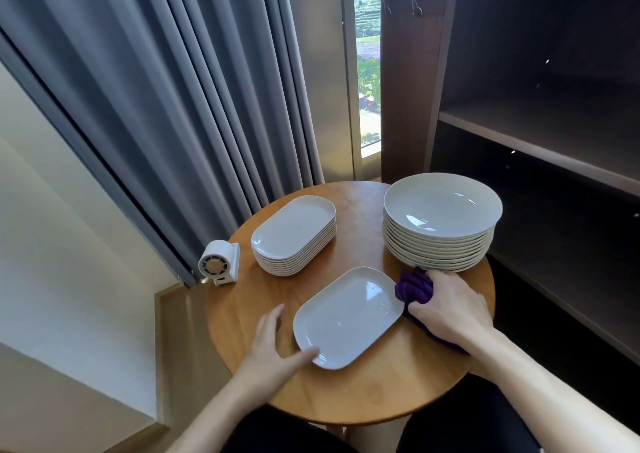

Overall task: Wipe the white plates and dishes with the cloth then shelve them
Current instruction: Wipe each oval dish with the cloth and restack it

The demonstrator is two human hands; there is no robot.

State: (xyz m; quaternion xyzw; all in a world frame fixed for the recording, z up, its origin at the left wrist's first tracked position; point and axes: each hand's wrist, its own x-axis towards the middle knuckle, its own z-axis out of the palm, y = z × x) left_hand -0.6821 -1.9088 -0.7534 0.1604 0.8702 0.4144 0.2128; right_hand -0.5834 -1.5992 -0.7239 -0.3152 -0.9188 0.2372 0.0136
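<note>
Left hand (273, 343): released, fingers straight; thumb touches the near-left rim of the plate (348, 317).
Plate: flat on the surface (346, 397), between both hands; long axis runs near-left to far-right.
Cloth (415, 288): bunched, touching the plate's far-right corner.
Right hand (446, 307): grasping the cloth, just beside the plate.
Shelf (540, 141): far right, nearer the right hand.
Key relation: the cloth sits off the plate's right end, so the wipe likely travels leftward along the long axis.

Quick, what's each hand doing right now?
Left hand: open, thumb touching the single plate.
Right hand: fingers closed around the purple cloth.
</note>
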